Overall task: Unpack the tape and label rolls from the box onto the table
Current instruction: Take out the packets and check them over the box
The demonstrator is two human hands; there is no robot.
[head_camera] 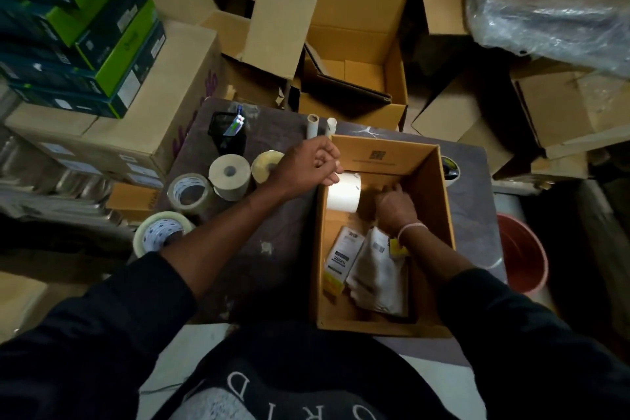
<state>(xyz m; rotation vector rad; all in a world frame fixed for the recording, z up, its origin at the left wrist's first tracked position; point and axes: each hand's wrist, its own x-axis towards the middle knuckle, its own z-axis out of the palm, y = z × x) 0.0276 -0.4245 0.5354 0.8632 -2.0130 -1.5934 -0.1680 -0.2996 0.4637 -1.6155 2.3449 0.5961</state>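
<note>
L hand [308,163] gripped a white label roll [344,192] at the box's [439,215] left wall, just above the rim. R hand [395,206] reached deep inside the box, fingers curled; can't tell if it held anything. White packets [375,269] lay on the box floor. Left of the box, on the table [272,249]: two clear tape rolls [163,232], a beige roll [229,175], a yellowish roll [267,163].

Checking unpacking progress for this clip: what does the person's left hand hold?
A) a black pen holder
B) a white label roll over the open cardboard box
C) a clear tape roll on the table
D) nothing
B: the left hand grips the white label roll above the open cardboard box, near its left wall.
</note>
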